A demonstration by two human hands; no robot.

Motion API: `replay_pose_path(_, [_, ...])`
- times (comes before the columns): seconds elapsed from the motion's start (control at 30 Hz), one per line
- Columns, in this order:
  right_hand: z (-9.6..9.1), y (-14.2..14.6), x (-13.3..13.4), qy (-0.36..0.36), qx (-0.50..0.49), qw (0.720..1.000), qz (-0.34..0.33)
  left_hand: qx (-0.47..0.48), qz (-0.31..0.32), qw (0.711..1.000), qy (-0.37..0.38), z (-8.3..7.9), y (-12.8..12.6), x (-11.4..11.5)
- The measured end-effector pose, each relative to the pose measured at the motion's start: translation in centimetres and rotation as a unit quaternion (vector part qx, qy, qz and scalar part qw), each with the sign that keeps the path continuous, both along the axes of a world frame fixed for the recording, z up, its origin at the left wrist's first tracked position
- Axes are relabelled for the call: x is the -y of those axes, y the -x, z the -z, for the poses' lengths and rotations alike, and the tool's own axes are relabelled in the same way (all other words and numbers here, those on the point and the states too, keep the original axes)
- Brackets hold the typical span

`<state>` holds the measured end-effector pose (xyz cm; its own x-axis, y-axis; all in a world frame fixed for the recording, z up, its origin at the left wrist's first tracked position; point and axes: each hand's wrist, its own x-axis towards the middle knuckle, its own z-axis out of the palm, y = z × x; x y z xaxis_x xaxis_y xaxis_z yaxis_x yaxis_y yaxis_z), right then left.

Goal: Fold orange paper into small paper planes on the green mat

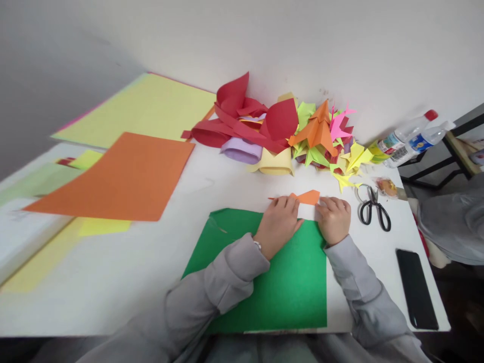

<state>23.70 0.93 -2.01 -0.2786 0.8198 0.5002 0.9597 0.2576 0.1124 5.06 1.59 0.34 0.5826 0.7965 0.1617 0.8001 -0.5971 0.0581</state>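
A small folded piece of orange paper [309,197] lies just past the far edge of a green paper sheet [298,282] on the white table. My left hand [279,224] is closed over its left part, fingers bent and pressing down, covering much of it. At its right end, my right hand [334,219] has its fingers curled, with thumb and forefinger at the paper's tip. The exact grip of the right fingertips is partly hidden. Both forearms, in grey sleeves, reach across the green sheet.
Folded paper crowns [274,162], red paper rolls [212,133] and an orange paper plane [319,128] pile up along the wall. Black-handled scissors [373,204], a phone [417,290] and two bottles [410,133] are at right. A large orange sheet [124,181] lies left.
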Motion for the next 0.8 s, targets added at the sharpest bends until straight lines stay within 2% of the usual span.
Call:
replay_pose_path(0.27, [-0.1, 0.3, 0.2, -0.01, -0.009, 1.0, -0.011, 0.001, -0.006, 1.0, 0.01, 0.0, -0.4, -0.1])
replay_pose_path(0.5, [-0.1, 1.3, -0.3, 0.098, -0.017, 0.993, -0.069, 0.045, -0.002, 0.999, 0.006, 0.4, 0.3, -0.1])
replay_pose_path(0.8, [-0.5, 2.5, -0.4, 0.119, -0.019, 0.99, -0.074, 0.062, -0.015, 0.998, 0.002, 0.5, -0.3, 0.1])
